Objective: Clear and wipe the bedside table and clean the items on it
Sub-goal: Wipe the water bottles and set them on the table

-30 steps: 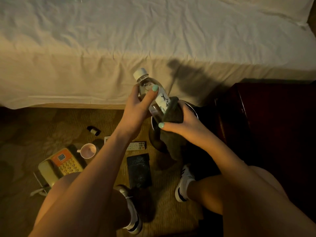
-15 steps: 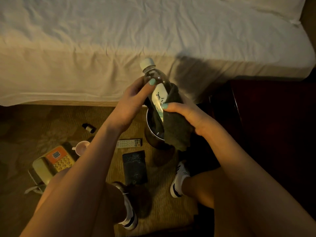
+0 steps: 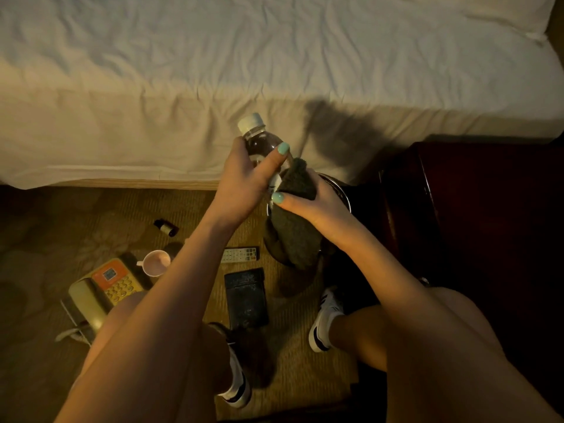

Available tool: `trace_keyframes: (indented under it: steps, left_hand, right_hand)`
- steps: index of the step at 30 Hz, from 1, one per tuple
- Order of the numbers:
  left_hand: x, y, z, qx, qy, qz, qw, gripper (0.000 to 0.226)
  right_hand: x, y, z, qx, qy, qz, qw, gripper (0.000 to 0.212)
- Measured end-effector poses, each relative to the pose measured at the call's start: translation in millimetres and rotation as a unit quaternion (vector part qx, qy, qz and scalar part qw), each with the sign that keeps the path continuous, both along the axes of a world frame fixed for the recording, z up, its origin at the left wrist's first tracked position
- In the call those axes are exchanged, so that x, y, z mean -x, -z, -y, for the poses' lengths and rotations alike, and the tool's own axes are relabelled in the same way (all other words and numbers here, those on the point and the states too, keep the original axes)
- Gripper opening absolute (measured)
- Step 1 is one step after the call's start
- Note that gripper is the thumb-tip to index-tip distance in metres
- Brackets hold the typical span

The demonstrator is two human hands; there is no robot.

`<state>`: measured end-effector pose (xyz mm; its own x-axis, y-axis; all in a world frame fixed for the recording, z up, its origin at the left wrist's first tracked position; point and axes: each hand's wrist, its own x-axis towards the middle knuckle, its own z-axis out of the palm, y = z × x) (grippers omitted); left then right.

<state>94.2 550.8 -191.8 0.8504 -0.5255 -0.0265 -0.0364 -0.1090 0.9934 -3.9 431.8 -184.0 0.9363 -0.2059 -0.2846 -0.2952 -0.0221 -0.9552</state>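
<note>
A capped bottle [image 3: 259, 141] is held tilted by the left grip [image 3: 244, 181]; a dark cloth [image 3: 296, 236] is held against its lower part by the right grip [image 3: 320, 206], above a bowl [image 3: 339, 187].

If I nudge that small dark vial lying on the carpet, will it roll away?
The vial lies on its side and looks round, so it probably rolls; the carpet should slow it. Being small, it is likely light.
</note>
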Motion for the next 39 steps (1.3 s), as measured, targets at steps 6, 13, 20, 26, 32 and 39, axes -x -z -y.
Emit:
trace_keyframes:
  steps: [6,13,20,26,32,39]
  left_hand:
    - [-1,-1,0,0.057,-0.134,-0.014,0.989,0.031]
    - [22,6,16,0.047,-0.170,0.002,0.984,0.044]
    - [10,13,13,0.035,-0.214,-0.029,0.976,0.042]
    - [11,14,11,0.043,-0.247,-0.107,0.962,0.044]
    - [15,12,17,0.055,-0.225,-0.095,0.968,0.038]
    - [24,26,28,0.088,-0.236,-0.166,0.953,0.037]
  right_hand:
    - [15,11,8,0.094,0.075,-0.017,0.993,0.062]
    - [17,27,12,0.175,0.108,-0.035,0.978,0.055]
    - [12,26,14,0.255,0.100,-0.013,0.962,0.049]
    - [13,15,17,0.271,0.186,0.045,0.943,0.019]
    - [16,11,25,0.192,0.177,0.030,0.965,0.022]
    - [1,25,20,-0.017,0.197,0.010,0.980,0.021]
